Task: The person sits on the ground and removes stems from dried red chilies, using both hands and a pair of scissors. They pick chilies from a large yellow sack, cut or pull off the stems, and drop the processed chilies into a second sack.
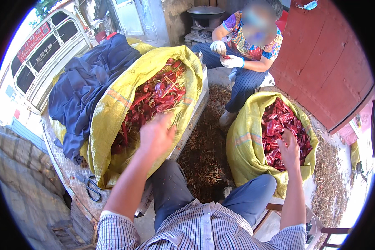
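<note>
My left hand (157, 132) is blurred above the mouth of a yellow woven sack (107, 107) lying on its side. Dried red chili peppers (156, 93) mixed with straw-coloured stems fill that sack. Thin stems show just beyond my left fingers; whether the fingers grip them is unclear. My right hand (290, 151) hovers at the opening of a second yellow woven sack (243, 147), which stands upright on the floor. Inside it are glossy dried red chilies (275, 126). The fingers of that hand are spread, with nothing visible between them.
Black-handled scissors (93, 189) lie on the platform left of me, near a dark blue cloth (90, 84). Across from me sits a person in white gloves (232, 61), holding a chili. Stem debris (203, 156) covers the floor. A red wooden panel (325, 62) stands right.
</note>
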Demonstrator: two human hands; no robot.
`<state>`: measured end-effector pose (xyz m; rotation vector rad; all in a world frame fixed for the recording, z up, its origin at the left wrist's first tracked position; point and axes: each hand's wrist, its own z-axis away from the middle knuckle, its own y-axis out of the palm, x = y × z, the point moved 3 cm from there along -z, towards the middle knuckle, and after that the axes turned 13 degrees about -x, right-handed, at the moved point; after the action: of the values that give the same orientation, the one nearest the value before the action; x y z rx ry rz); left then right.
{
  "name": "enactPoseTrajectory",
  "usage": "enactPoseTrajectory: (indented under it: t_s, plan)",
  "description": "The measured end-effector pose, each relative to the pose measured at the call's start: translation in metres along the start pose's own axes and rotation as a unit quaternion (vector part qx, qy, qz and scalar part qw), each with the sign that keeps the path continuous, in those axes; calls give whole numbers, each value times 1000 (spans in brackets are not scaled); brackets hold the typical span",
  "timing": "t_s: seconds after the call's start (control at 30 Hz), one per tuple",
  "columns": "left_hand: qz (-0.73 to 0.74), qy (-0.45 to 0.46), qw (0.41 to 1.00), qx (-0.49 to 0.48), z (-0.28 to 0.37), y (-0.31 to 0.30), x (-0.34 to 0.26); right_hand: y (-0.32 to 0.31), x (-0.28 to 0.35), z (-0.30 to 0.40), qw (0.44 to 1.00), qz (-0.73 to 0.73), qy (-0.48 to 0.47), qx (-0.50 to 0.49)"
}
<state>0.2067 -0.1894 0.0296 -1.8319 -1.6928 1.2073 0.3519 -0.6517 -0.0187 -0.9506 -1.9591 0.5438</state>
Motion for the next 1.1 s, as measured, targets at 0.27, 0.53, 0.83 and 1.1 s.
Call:
enactPoseTrajectory:
  t_s: [0.27,0.53,0.83,1.1]
  plan:
    - [-85,-64,984,-145,-94,20,87,40,9,89,947,-207,185,161]
    - [258,-300,892,-218,-57,-32,99,79,67,111,864,-355,239,264]
    - [547,-357,757,-7,119,24,-44,102,254,86,728,-592,164,305]
    - [388,21,921,25,60,-15,-48,76,244,83,831,-403,7,383]
